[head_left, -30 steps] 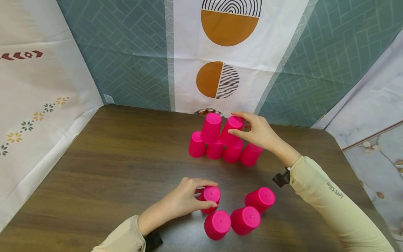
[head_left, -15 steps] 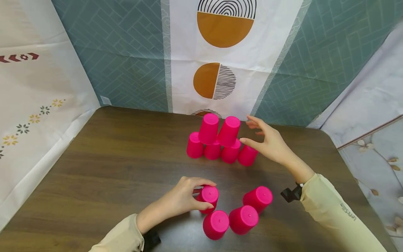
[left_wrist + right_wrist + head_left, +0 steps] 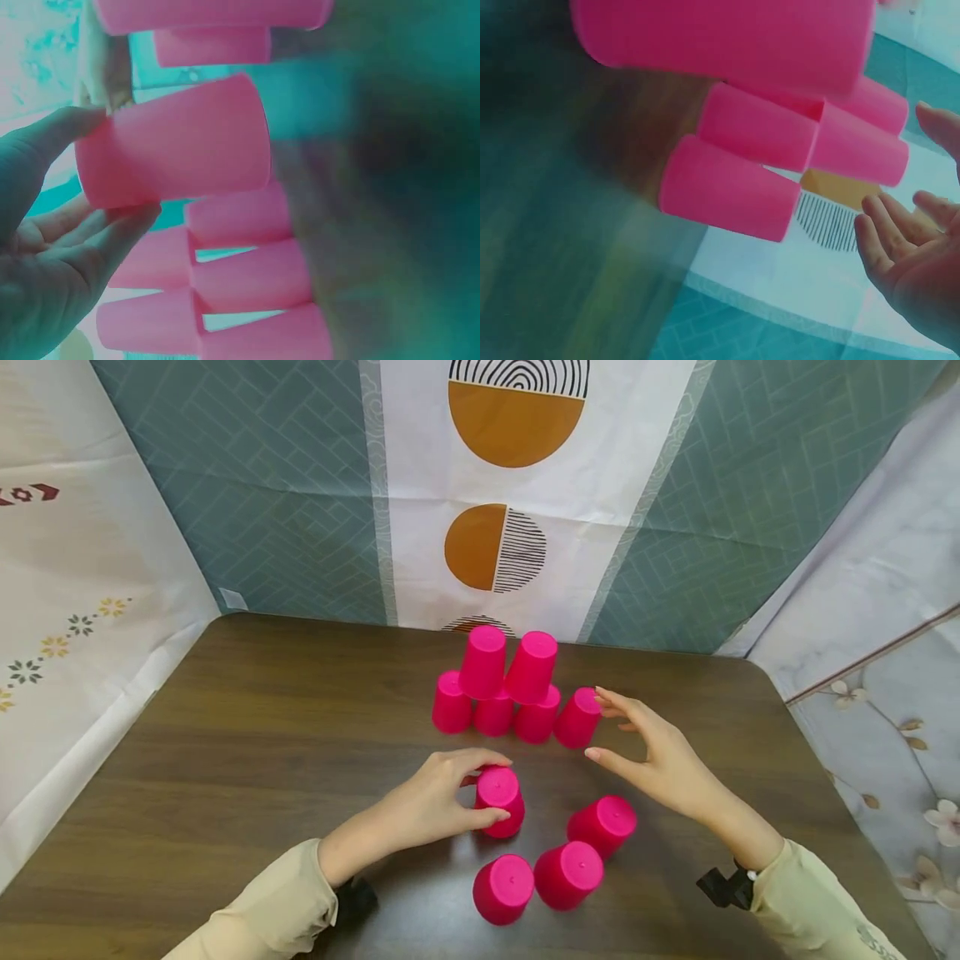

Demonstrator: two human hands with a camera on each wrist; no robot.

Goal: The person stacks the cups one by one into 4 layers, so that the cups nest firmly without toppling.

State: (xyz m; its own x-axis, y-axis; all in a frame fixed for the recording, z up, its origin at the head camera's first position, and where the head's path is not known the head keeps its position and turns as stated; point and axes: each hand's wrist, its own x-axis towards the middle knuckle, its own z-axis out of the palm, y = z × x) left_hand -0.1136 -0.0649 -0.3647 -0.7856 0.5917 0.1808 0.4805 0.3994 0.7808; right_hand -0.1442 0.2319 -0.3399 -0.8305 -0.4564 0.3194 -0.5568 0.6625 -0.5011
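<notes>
My left hand (image 3: 431, 802) pinches an upside-down pink plastic cup (image 3: 499, 800) between thumb and fingers, in front of the stack. The left wrist view shows this gripped cup (image 3: 172, 142) from the side; whether its rim touches the table is unclear. At the back, upside-down pink cups form two tiers: a row below, with a left upper cup (image 3: 483, 662) and a right upper cup (image 3: 532, 667). My right hand (image 3: 660, 760) hovers empty beside the row's rightmost cup (image 3: 578, 718), its fingers spread from the thumb. The right wrist view shows these fingers (image 3: 889, 232) apart from the cups.
Three more upside-down pink cups stand nearer me: a left one (image 3: 503, 889), a middle one (image 3: 568, 875) and a right one (image 3: 602, 825). They sit on a dark wooden table (image 3: 262, 760). A patterned cloth (image 3: 300, 527) hangs behind the table's far edge.
My right hand has let go of the right upper cup and drawn back toward me, to the right. My left hand has moved its cup away from the nearer cups, toward the stack.
</notes>
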